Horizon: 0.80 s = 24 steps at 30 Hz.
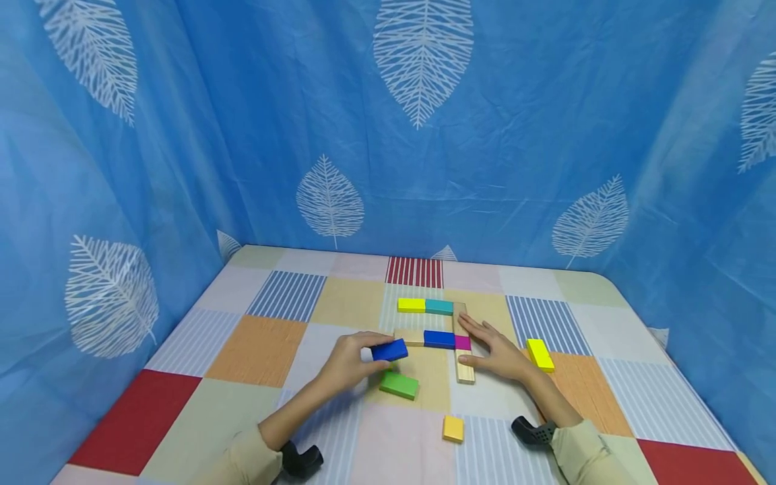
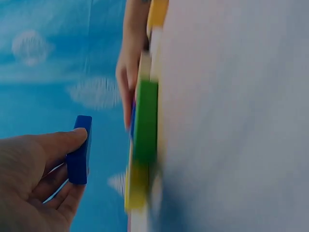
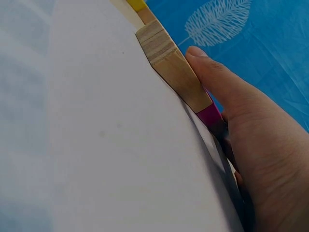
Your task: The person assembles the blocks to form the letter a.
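My left hand (image 1: 350, 360) pinches a blue block (image 1: 390, 350) between thumb and fingers, held up above the table in the left wrist view. Just below it on the cloth lies a green block (image 1: 399, 384), with a bit of yellow-green behind it. My right hand (image 1: 494, 350) rests along a column of blocks with extended fingers. Its thumb lies on the near wooden block (image 1: 465, 369), its fingertips by the far wooden block (image 1: 459, 310). A magenta block (image 1: 463, 342) sits between those two. Leftward from it run a second blue block (image 1: 439, 339) and a pale wooden block (image 1: 409, 337).
At the far end, a yellow block (image 1: 411, 305) and a teal block (image 1: 439, 307) form another row. An orange-yellow block (image 1: 453, 428) lies nearer me, and a bright yellow block (image 1: 540, 355) right of my right hand. Blue curtains (image 1: 424, 168) border the patchwork-covered table (image 1: 254, 350).
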### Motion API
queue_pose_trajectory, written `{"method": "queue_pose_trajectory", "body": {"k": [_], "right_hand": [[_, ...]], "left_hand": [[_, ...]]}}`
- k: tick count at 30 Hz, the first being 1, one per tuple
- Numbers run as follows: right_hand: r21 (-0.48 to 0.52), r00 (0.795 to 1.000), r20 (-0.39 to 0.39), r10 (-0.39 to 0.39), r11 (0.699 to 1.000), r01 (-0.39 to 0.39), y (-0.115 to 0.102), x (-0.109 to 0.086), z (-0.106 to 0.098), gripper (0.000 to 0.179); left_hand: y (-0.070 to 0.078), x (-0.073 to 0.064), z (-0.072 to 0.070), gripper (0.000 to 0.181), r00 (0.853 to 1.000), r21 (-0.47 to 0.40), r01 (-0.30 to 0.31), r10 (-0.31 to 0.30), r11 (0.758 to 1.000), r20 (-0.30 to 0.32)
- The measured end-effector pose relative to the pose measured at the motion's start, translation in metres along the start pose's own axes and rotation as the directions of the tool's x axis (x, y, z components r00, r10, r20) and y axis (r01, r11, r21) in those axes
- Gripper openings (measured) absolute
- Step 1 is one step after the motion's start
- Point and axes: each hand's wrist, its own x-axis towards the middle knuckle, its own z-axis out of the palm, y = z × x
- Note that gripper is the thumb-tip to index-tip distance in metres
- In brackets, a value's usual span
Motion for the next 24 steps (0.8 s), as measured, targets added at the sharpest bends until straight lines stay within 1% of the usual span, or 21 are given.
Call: {"method": "queue_pose_trajectory", "body": {"k": [3,7,9,12,14,17,24], "right_hand": [[0.001,1.0,0.002,-0.015,1.0,0.015,0.001,0.0,0.001,0.081],[-0.002,1.0,0.002,-0.009,1.0,0.009,0.001,0.0,0.001,0.081],[-0.008,1.0,-0.001,-0.002,1.0,0.002,0.0,0.0,0.0,0.081],[-0.013,1.0,-0.003,0.005,1.0,-0.005,-0.002,0.0,-0.002,0.08],[-0.016,1.0,-0.003,0.009,1.0,-0.009,-0.002,0.0,-0.002,0.081],[-0.015,1.0,0.002,0.013,1.0,-0.013,-0.002,0.0,-0.002,0.081],[-0.015,1.0,0.003,0.021,1.0,-0.021,-0.001,-0.001,-0.002,0.081]], "left_hand": [[0.018,0.006,0.018,0.039,0.997,-0.002,-0.01,0.01,1.0,0.074],[0.036,0.012,0.043,0.039,0.987,0.012,-0.04,0.038,0.999,0.154],[0.041,0.014,0.054,0.04,0.981,0.015,-0.066,0.062,0.998,0.186],[0.043,0.015,0.066,0.04,0.973,0.024,-0.1,0.092,0.995,0.212],[0.043,0.015,0.07,0.04,0.97,0.037,-0.105,0.094,0.994,0.224],[0.042,0.015,0.074,0.039,0.966,0.071,-0.117,0.097,0.991,0.238],[0.039,0.014,0.076,0.038,0.957,0.109,-0.127,0.093,0.986,0.275]]}}
